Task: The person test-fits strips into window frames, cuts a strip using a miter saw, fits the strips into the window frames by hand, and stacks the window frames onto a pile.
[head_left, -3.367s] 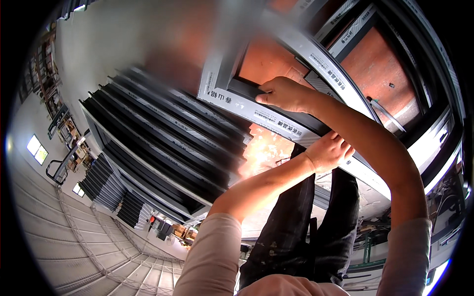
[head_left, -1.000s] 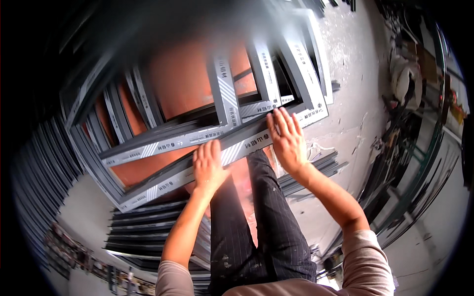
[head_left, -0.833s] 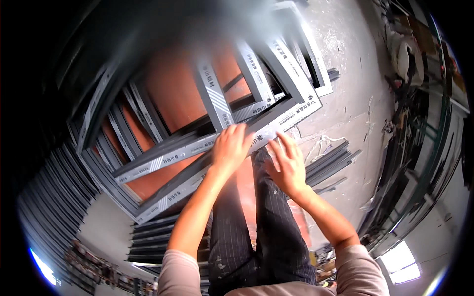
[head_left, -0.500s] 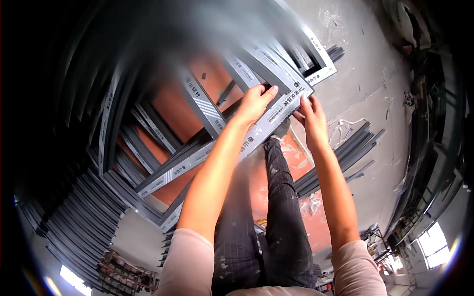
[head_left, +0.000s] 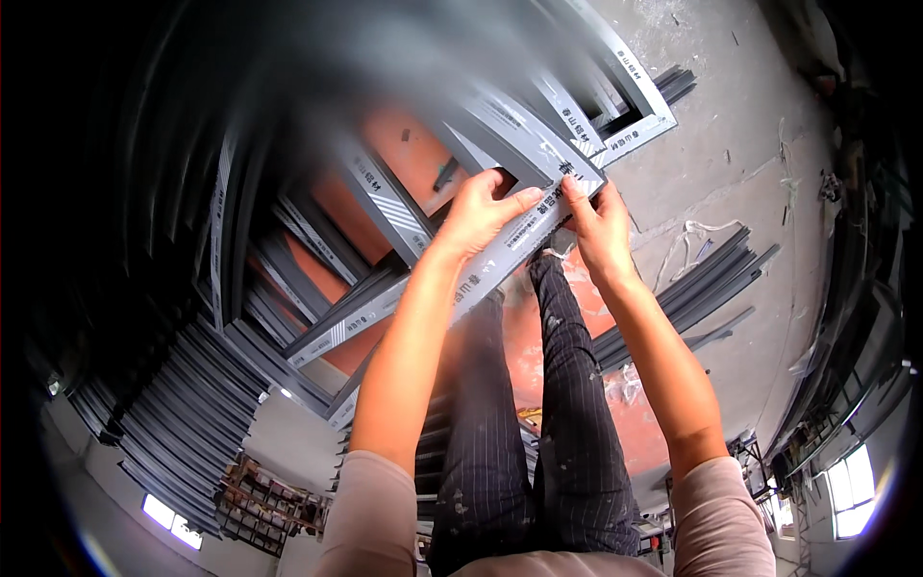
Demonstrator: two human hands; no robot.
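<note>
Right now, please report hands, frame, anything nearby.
Left hand gripping inner edge; right hand gripping near corner. Grey frame held by both. Dark strips to the right, apart from hands.

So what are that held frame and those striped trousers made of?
The frame: probably metal with a smooth grey finish, judging by its straight, crisp-edged bars; which metal, I can't tell. The trousers: apparently woven cloth, matte and dark, given their soft creases.

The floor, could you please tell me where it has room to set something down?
Mostly bare grey floor lies between the upper-right frame and the white string. Dark strips occupy the area beside the string; overlapping frames crowd the left hand.
</note>
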